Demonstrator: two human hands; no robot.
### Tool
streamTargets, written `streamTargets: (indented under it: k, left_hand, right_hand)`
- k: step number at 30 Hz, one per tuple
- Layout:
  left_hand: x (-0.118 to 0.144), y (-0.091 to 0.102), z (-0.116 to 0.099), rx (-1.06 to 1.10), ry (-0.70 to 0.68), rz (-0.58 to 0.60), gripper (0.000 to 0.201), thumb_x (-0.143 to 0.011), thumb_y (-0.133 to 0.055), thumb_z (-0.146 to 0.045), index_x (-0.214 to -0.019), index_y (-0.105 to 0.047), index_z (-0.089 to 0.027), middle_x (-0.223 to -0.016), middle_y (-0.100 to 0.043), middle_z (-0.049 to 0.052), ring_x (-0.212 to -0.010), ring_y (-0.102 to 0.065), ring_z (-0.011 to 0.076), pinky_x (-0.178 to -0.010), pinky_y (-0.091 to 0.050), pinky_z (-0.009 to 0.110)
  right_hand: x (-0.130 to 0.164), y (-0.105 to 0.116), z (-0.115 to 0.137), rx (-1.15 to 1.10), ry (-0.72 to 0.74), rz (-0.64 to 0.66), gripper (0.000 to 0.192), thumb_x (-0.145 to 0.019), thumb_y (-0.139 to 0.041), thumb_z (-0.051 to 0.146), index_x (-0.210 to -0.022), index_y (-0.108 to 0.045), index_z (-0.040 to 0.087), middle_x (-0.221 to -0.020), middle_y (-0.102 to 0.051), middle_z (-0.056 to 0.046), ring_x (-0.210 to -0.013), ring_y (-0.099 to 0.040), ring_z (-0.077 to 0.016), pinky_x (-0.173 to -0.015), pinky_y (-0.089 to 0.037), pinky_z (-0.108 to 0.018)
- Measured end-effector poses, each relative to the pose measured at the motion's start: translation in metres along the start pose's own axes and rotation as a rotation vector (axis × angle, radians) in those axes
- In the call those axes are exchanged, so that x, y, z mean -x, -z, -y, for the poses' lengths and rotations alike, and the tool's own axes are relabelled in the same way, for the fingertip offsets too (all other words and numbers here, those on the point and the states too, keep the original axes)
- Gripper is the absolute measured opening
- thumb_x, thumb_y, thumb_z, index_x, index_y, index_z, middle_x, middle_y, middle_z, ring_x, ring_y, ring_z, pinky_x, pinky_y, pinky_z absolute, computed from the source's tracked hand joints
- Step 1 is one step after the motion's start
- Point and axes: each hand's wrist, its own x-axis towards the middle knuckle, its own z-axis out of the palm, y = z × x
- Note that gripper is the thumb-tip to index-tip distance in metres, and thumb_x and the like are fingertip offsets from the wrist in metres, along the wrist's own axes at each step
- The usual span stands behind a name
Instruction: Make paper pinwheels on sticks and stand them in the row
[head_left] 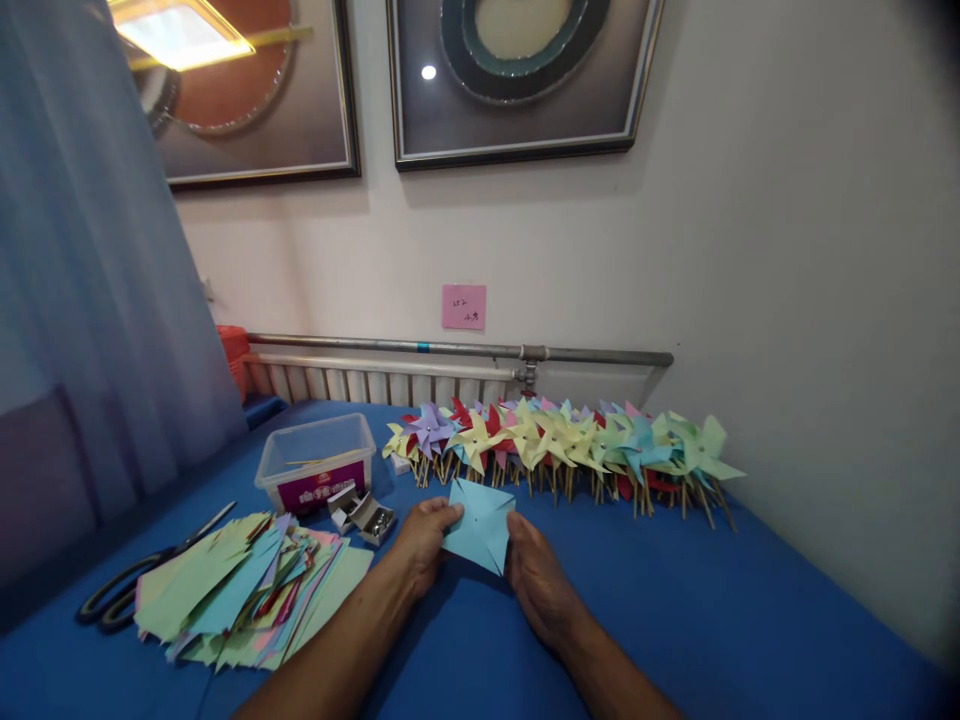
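Observation:
A light blue paper square point(480, 530) is held up between both hands, with slits running in from its corners and a small dark dot at its middle. My left hand point(421, 540) pinches its left edge, thumb on top. On the right edge, my right hand point(536, 575) grips the paper with thumb and fingers closed on it. To the left lies a pile of cut paper sheets point(240, 590) in green, blue, pink and other colours. Two small open boxes point(363, 513) with shiny metal pieces stand between the pile and a clear plastic tub point(316, 450).
Finished paper pinwheels point(555, 440) on sticks lie in a long row at the back. Black-handled scissors point(150, 570) rest left of the paper pile. Thin sticks lie in the tub. Behind the blue table point(675, 620) are a radiator point(375, 380) and a metal pipe point(600, 355).

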Motion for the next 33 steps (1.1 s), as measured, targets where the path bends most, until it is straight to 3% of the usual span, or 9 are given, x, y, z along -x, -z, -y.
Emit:
streamTargets:
  k: [5, 10, 14, 20, 24, 33]
  left_hand:
    - [0.003, -0.003, 0.001, -0.001, -0.032, 0.025, 0.039, -0.055, -0.092, -0.035, -0.072, -0.065, -0.013, -0.057, -0.063, -0.001, -0.048, -0.053, 0.0109, -0.051, -0.041, 0.025]
    - [0.005, -0.003, 0.003, 0.007, -0.055, 0.044, 0.040, -0.055, -0.093, -0.036, -0.072, -0.066, -0.012, -0.060, -0.066, 0.002, -0.051, -0.056, 0.0122, -0.054, -0.043, 0.025]
    - [0.002, -0.002, 0.005, -0.079, -0.089, 0.006, 0.035, -0.059, -0.090, -0.034, -0.067, -0.064, -0.014, -0.054, -0.060, -0.001, -0.047, -0.049, 0.0101, -0.051, -0.038, 0.024]
    - [0.002, -0.003, 0.006, -0.421, -0.345, -0.130, 0.015, -0.071, -0.077, -0.023, -0.066, -0.064, -0.016, -0.058, -0.058, -0.003, -0.054, -0.046, 0.0109, -0.056, -0.035, 0.023]
    - [0.011, -0.006, 0.002, -0.582, -0.481, -0.198, 0.014, -0.074, -0.073, -0.017, -0.066, -0.062, -0.019, -0.058, -0.054, -0.005, -0.059, -0.046, 0.0118, -0.059, -0.033, 0.023]
    - [0.022, -0.011, 0.000, -0.685, -0.593, -0.129, 0.012, -0.077, -0.065, -0.011, -0.070, -0.063, -0.021, -0.063, -0.056, -0.004, -0.062, -0.049, 0.0136, -0.061, -0.035, 0.024]
  right_hand:
    - [0.002, 0.000, -0.001, -0.059, -0.004, -0.091, 0.047, -0.070, -0.089, 0.045, -0.106, -0.072, 0.019, -0.104, -0.080, -0.010, -0.107, -0.073, -0.0311, -0.094, -0.055, -0.044]
    - [0.007, -0.005, 0.002, -0.110, -0.019, -0.071, 0.050, -0.072, -0.086, 0.045, -0.112, -0.070, 0.021, -0.112, -0.079, -0.010, -0.107, -0.073, -0.0323, -0.093, -0.056, -0.046]
    - [0.004, -0.006, -0.007, -0.084, -0.026, -0.097, 0.046, -0.072, -0.087, 0.044, -0.107, -0.072, 0.019, -0.105, -0.080, -0.010, -0.102, -0.074, -0.0316, -0.094, -0.056, -0.046]
    - [-0.004, 0.003, -0.021, -0.039, 0.006, -0.235, 0.044, -0.068, -0.090, 0.042, -0.099, -0.074, 0.016, -0.086, -0.081, -0.008, -0.084, -0.077, -0.0301, -0.084, -0.059, -0.044]
    - [-0.005, 0.005, -0.022, -0.019, 0.015, -0.281, 0.043, -0.067, -0.089, 0.043, -0.096, -0.075, 0.015, -0.081, -0.081, -0.008, -0.078, -0.076, -0.0287, -0.081, -0.059, -0.042]
    - [-0.004, 0.005, -0.019, -0.040, 0.006, -0.253, 0.043, -0.064, -0.090, 0.043, -0.093, -0.075, 0.015, -0.081, -0.080, -0.007, -0.073, -0.074, -0.0258, -0.075, -0.057, -0.038]
